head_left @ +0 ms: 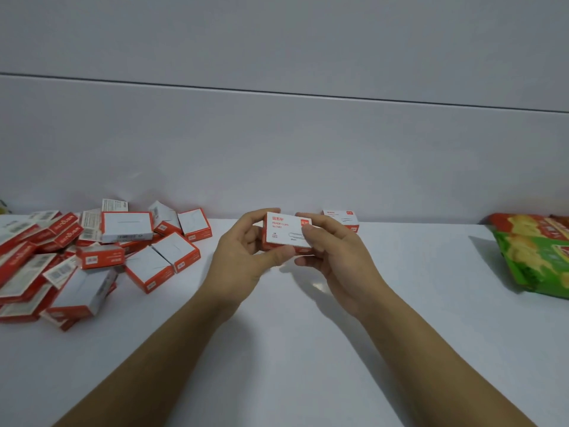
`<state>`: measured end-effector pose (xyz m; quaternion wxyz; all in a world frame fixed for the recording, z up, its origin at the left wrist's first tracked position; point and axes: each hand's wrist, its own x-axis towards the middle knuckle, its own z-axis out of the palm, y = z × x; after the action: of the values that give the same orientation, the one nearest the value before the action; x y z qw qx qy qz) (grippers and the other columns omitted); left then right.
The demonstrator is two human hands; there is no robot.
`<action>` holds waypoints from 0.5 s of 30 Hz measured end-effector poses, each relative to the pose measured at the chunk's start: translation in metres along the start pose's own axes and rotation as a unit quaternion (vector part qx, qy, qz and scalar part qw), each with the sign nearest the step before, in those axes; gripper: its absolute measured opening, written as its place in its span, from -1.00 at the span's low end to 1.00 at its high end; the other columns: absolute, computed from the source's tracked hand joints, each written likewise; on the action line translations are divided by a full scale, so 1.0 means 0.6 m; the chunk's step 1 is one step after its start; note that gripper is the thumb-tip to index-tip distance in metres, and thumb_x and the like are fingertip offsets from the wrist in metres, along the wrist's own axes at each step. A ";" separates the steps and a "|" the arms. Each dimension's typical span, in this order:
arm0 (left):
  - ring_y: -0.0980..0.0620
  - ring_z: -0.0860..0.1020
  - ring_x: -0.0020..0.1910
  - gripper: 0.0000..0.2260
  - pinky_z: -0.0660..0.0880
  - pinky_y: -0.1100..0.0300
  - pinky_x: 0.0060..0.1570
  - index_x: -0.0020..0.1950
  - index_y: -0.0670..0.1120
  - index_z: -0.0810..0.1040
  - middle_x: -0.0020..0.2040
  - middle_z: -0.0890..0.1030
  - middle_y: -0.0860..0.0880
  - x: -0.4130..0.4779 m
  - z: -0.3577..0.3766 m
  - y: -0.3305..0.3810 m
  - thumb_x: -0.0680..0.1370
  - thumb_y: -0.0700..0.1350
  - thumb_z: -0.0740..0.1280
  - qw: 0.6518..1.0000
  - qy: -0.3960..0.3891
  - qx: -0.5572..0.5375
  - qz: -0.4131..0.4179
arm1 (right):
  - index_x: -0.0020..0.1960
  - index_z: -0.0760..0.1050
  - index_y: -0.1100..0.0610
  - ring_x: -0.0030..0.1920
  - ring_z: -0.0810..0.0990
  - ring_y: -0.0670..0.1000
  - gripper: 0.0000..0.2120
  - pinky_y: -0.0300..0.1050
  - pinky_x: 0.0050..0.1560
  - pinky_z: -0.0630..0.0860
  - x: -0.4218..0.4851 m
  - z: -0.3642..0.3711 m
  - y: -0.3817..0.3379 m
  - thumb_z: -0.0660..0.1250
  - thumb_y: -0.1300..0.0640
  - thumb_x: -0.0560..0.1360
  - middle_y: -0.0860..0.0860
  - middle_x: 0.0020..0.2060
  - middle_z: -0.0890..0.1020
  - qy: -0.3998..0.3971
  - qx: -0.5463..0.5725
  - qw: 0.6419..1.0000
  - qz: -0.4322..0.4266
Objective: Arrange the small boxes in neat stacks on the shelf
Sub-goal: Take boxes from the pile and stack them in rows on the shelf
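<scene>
Well left of the held box (pixel 286 231) lies a loose heap of red-and-white boxes (pixel 92 257), several showing barcodes. The left hand (pixel 243 251) and right hand (pixel 332 257) pinch the held box by its ends, thumbs in front, fingers curled behind, above the white shelf (pixel 292 349); its face reads "PAPER CLIPS" under red Chinese characters. Just behind it to the right a like box (pixel 341 220) sits by the back wall (pixel 277 149), and far right of it lies a green snack bag (pixel 535 254), open shelf between.
</scene>
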<state>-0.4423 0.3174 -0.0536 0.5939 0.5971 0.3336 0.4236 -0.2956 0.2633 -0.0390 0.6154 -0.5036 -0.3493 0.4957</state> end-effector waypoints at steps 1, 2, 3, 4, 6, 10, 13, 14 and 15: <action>0.07 0.63 0.04 -0.52 0.60 0.08 0.04 0.22 0.13 0.49 0.01 0.68 0.11 0.000 0.000 0.000 0.40 -0.26 0.46 1.000 0.000 -0.011 -0.001 | 0.14 0.57 0.16 -0.14 0.64 0.03 -0.81 -0.10 -0.15 0.54 0.000 -0.001 0.000 0.27 0.25 0.56 0.11 -0.02 0.70 0.000 -0.009 1.000 -0.003; 0.07 0.63 0.03 -0.51 0.61 0.08 0.02 0.23 0.16 0.48 0.00 0.68 0.13 0.001 -0.001 0.001 0.41 -0.26 0.45 1.000 0.002 -0.016 -0.001 | 0.14 0.57 0.18 -0.16 0.64 0.03 -0.81 -0.10 -0.15 0.54 0.000 -0.003 0.000 0.27 0.26 0.55 0.12 -0.02 0.69 0.002 -0.017 1.000 -0.006; 0.06 0.63 0.03 -0.50 0.61 0.08 0.01 0.24 0.20 0.47 0.00 0.68 0.14 0.002 -0.003 0.002 0.43 -0.25 0.44 1.000 0.004 -0.012 -0.002 | 0.14 0.57 0.18 -0.17 0.64 0.03 -0.81 -0.09 -0.14 0.55 0.001 -0.004 0.000 0.28 0.27 0.55 0.14 -0.02 0.69 0.003 -0.022 1.000 -0.010; 0.04 0.62 0.05 -0.50 0.61 0.07 0.02 0.23 0.24 0.46 0.02 0.67 0.15 0.002 -0.007 0.002 0.44 -0.25 0.44 1.000 0.001 0.000 -0.002 | 0.13 0.57 0.18 -0.17 0.64 0.03 -0.81 -0.08 -0.13 0.56 0.001 -0.004 -0.001 0.29 0.29 0.54 0.17 -0.01 0.67 0.006 -0.025 1.000 -0.015; 0.02 0.60 0.11 -0.47 0.60 0.04 0.05 0.25 0.29 0.43 0.09 0.64 0.13 0.004 -0.013 0.000 0.46 -0.24 0.44 0.999 -0.021 0.048 0.000 | 0.10 0.60 0.13 -0.15 0.63 0.01 -0.80 -0.10 -0.15 0.58 0.001 -0.005 -0.001 0.31 0.29 0.53 0.19 0.02 0.64 0.027 -0.052 0.998 -0.037; -0.01 0.59 0.13 -0.56 0.58 -0.04 0.09 0.25 0.18 0.42 0.12 0.63 0.07 0.008 -0.017 -0.009 0.49 -0.21 0.43 0.995 -0.021 0.097 0.002 | 0.10 0.62 0.00 -0.14 0.66 -0.07 -0.77 -0.12 -0.09 0.62 0.005 -0.009 0.005 0.36 0.25 0.51 -0.11 0.02 0.65 0.080 -0.222 0.960 -0.148; 0.09 0.59 0.06 -0.59 0.57 0.19 0.05 0.23 0.12 0.39 0.09 0.61 0.12 0.009 -0.016 -0.013 0.48 -0.17 0.43 0.980 0.004 0.194 0.038 | 0.25 0.53 -0.02 -0.02 0.59 -0.20 -0.60 -0.27 -0.01 0.56 0.005 -0.015 0.007 0.46 0.19 0.44 -0.17 0.13 0.55 0.017 -0.359 0.905 -0.226; 0.12 0.57 0.04 -0.59 0.54 0.31 0.00 0.24 0.13 0.38 0.09 0.60 0.14 0.008 -0.016 -0.012 0.48 -0.14 0.43 0.971 0.011 0.232 0.054 | 0.30 0.49 -0.02 0.01 0.54 -0.23 -0.51 -0.34 0.00 0.52 0.006 -0.020 0.007 0.49 0.17 0.41 -0.19 0.14 0.52 -0.005 -0.403 0.885 -0.234; 0.15 0.56 0.02 -0.58 0.50 0.39 -0.04 0.24 0.14 0.38 0.09 0.58 0.15 0.008 -0.017 -0.012 0.48 -0.12 0.44 0.962 0.018 0.263 0.068 | 0.32 0.47 -0.03 0.02 0.51 -0.24 -0.46 -0.35 0.01 0.50 0.008 -0.024 0.008 0.51 0.16 0.39 -0.19 0.14 0.50 -0.015 -0.443 0.864 -0.239</action>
<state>-0.4486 0.3263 -0.0608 0.3798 0.7458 0.4025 0.3708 -0.2822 0.2639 -0.0476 0.4221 -0.6166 -0.6509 0.1340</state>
